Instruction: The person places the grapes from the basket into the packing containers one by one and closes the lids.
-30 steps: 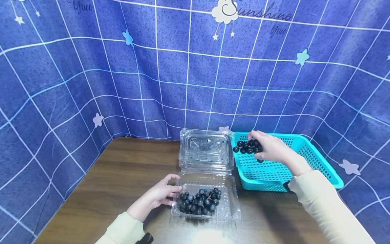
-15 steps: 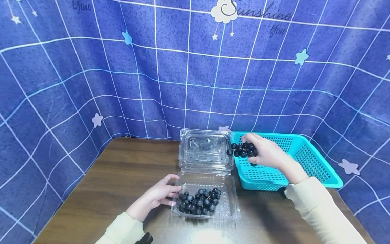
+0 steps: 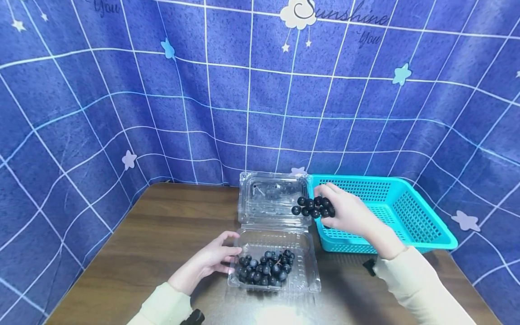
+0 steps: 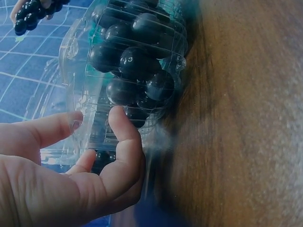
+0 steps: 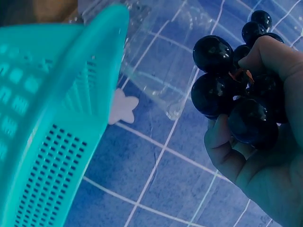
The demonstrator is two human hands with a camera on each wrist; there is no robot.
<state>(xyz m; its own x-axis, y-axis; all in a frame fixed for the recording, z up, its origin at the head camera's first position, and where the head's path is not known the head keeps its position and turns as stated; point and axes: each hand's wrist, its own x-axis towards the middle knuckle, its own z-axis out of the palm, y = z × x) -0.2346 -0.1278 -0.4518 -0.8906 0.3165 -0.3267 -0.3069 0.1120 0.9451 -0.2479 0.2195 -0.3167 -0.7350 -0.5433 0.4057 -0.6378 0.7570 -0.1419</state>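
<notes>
A clear plastic clamshell box [image 3: 306, 253] stands on the table with its lid [image 3: 276, 198] folded back behind it. Dark grapes [image 3: 264, 271] fill the left part of its base. My left hand [image 3: 213, 257] touches the box's left side; in the left wrist view its fingers [image 4: 125, 137] bend lightly against the clear wall, not around it. Above the left rim of the turquoise basket, my right hand [image 3: 345, 210] holds a small bunch of grapes [image 3: 310, 206]. Thumb and fingers curl round that bunch [image 5: 213, 94] in the right wrist view, and a brown stem shows between the grapes.
The turquoise basket [image 3: 420, 221] with perforated walls stands to the right of the box, close to the lid. Behind the brown wooden table [image 3: 174, 216] hangs a blue curtain [image 3: 227, 108] with white lines and stars.
My right hand has carried the bunch of grapes leftward and slightly toward me, from over the basket to the lid's right edge. The left hand and the box have stayed put.
</notes>
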